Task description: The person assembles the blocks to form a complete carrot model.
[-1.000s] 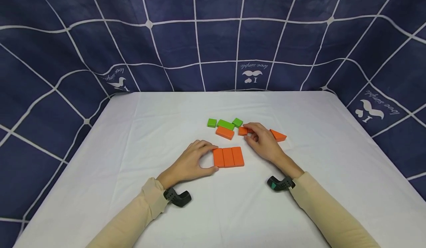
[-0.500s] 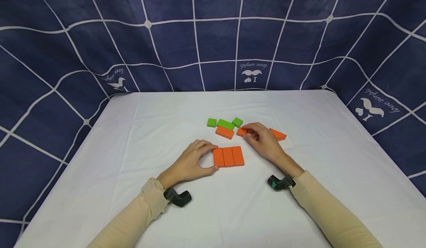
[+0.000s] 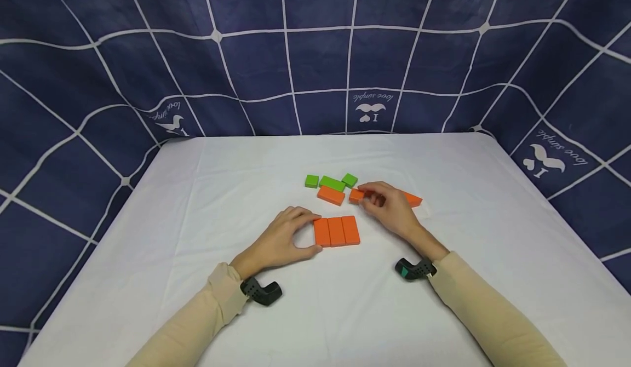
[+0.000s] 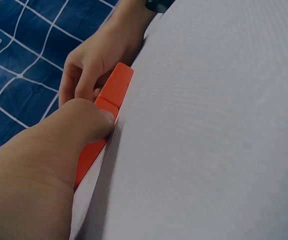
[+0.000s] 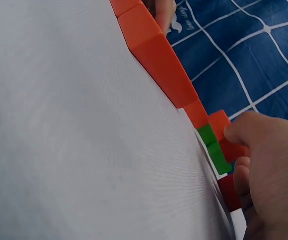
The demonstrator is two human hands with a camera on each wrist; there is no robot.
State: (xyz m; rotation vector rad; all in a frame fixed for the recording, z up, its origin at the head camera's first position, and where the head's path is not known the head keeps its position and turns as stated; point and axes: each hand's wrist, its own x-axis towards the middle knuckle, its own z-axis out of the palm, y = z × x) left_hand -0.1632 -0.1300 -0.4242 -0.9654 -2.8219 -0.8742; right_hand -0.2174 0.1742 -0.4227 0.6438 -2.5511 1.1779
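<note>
Three flat orange blocks (image 3: pixel 337 231) lie side by side in a row on the white cloth. My left hand (image 3: pixel 282 239) spans the left end of this row, its thumb and index finger on opposite ends of the leftmost block (image 3: pixel 322 233). In the left wrist view its thumb (image 4: pixel 96 120) presses against the orange side. Farther back, my right hand (image 3: pixel 391 208) pinches a small orange block (image 3: pixel 356 195) between thumb and fingers. The right wrist view shows the thumb on that block (image 5: pixel 217 121); the hand hides part of it.
Beyond the row lie a loose orange block (image 3: pixel 331 195), a long green block (image 3: pixel 332 183) and two small green blocks, one left (image 3: pixel 311 181) and one right (image 3: pixel 350 179). An orange wedge (image 3: pixel 412 199) sits partly behind my right hand. Blue checked cloth (image 3: pixel 320 60) hangs around the table.
The small orange block in my right hand has turned and shifted slightly left. My left hand and the row of three have stayed in place.
</note>
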